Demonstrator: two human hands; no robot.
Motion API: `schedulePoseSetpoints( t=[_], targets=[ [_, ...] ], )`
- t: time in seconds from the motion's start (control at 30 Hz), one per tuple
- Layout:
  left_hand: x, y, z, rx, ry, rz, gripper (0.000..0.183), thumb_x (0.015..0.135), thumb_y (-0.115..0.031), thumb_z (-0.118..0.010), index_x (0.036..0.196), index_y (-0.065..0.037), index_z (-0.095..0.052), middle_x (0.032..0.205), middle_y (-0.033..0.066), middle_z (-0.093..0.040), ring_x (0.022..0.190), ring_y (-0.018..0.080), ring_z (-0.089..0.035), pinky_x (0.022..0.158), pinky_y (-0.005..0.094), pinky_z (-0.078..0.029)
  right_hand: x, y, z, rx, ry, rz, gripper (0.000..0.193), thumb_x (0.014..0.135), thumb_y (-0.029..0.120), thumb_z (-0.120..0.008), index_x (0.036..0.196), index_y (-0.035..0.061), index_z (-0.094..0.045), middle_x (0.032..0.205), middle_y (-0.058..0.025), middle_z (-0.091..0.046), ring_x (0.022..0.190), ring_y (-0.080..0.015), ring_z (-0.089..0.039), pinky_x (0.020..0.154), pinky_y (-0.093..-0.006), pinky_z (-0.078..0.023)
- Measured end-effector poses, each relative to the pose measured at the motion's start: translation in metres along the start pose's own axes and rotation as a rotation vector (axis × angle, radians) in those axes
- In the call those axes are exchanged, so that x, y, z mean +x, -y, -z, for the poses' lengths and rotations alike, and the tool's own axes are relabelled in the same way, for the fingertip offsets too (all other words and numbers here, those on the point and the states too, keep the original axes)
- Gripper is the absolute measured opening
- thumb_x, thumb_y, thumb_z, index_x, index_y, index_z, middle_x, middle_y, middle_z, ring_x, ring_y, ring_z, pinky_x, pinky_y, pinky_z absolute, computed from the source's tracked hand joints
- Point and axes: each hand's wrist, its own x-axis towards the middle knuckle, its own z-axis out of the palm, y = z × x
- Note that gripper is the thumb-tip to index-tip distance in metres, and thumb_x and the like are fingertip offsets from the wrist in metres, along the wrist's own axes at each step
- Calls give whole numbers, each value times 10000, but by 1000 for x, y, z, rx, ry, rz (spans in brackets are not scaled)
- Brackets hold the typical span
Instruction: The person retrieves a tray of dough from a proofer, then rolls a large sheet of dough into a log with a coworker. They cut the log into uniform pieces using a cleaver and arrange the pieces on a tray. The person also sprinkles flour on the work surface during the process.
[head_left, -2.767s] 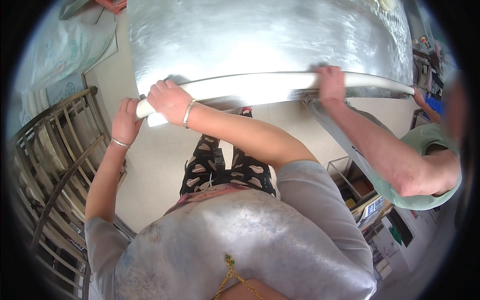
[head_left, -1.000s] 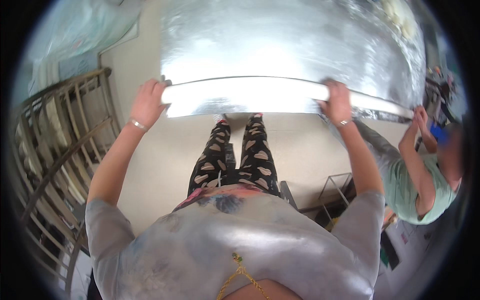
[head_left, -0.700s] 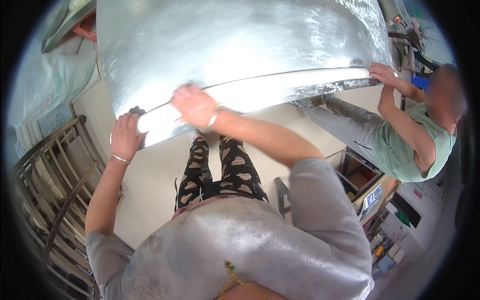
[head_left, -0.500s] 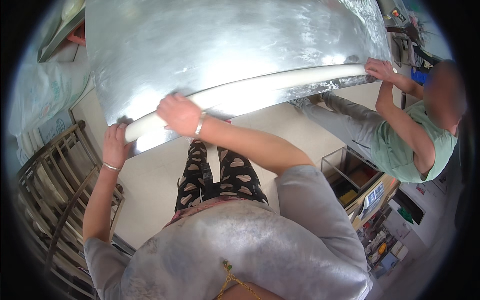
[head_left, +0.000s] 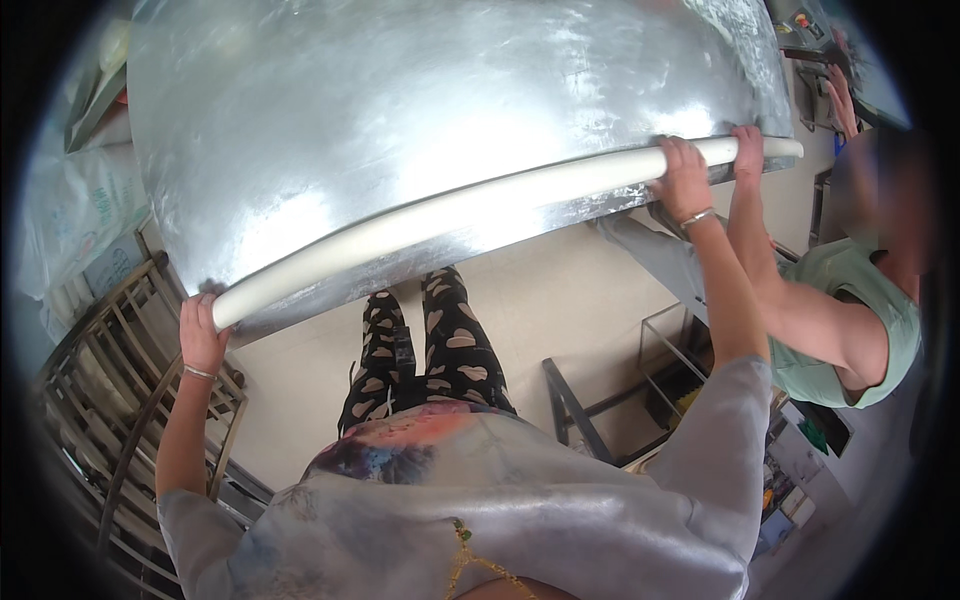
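A long, smooth white roll of dough (head_left: 440,208) lies along the near edge of the shiny metal table (head_left: 360,90). At its left end my left hand (head_left: 203,335) is closed round the tip, fingers over the top. Far to the right, my right hand (head_left: 684,180) grips the roll from above, its fingers bent over the far side. Just beyond it, a co-worker's hand (head_left: 746,150) also rests on the roll, close to its right end. The undersides of the fingers are hidden.
A co-worker in a green top (head_left: 850,320) stands close on my right, the other hand raised. To the left are a wooden slatted rack (head_left: 130,390) and plastic bags (head_left: 75,210). A metal-framed shelf (head_left: 660,350) stands below right.
My right hand has gone from near the left end far along the roll to the right. My left hand has shifted slightly left and nearer. One co-worker hand has left the roll.
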Motion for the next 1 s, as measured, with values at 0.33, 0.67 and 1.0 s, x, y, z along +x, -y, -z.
schedulePoseSetpoints(
  t=[0.33,0.67,1.0],
  targets=[
    [0,1,4,-60,15,30,639,644,-83,-807,1223,-79,-537,1178,150,-554,1106,362,-529,981,440,-435,18,187,-3,191,-4,367,604,673,285,-818,1184,77,-571,1182,-115,-556,1099,-296,-517,940,-429,-418],
    [-13,19,10,-113,-32,14,604,676,-129,-799,1209,-52,-526,1185,134,-546,1081,338,-535,946,424,-456,46,516,-7,296,47,708,413,801,340,-719,1095,75,-600,1105,-75,-566,1066,-244,-509,882,-377,-429],
    [-20,32,-5,-190,-114,-53,597,679,-83,-778,1211,-39,-511,1148,153,-538,1049,368,-544,892,429,-475,44,610,-13,355,-229,746,252,781,260,-690,947,82,-626,962,-59,-584,962,-228,-516,817,-344,-406]
  ],
)
